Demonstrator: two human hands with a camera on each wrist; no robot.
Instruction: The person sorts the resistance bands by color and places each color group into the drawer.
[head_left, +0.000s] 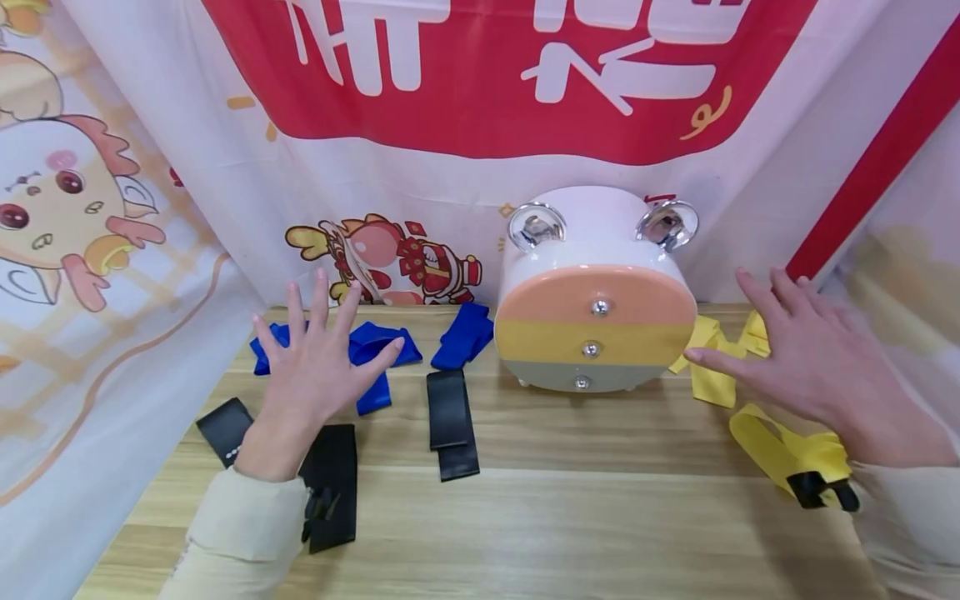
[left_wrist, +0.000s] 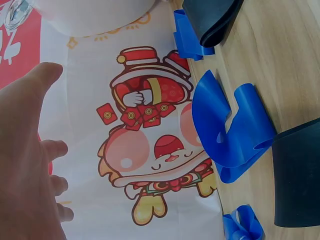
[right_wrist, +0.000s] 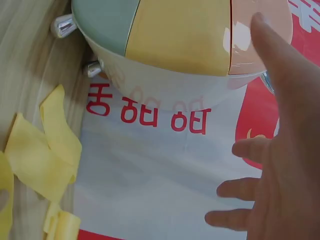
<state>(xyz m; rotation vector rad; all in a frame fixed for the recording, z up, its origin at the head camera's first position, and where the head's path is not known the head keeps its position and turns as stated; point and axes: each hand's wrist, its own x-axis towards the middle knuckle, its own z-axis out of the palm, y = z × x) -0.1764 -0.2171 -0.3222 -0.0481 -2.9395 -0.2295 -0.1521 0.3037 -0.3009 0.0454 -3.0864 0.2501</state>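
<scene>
The person's left hand (head_left: 307, 371) has its fingers spread well apart, with blue strips (head_left: 405, 346) on the worktop (head_left: 600, 533) beneath and around them. Black strips (head_left: 447, 412) lie closer in than the left fingers: two beside the wrist, one off past the thumb. The right hand (head_left: 825, 358) likewise has its fingers spread; yellow strips (head_left: 712, 385) lie under its thumb side. Between the two thumbs stands a rounded box (head_left: 597, 333); whether the right thumb touches it cannot be told.

blue strips (head_left: 455, 342), yellow strips (head_left: 713, 387), black strips (head_left: 447, 410)
</scene>
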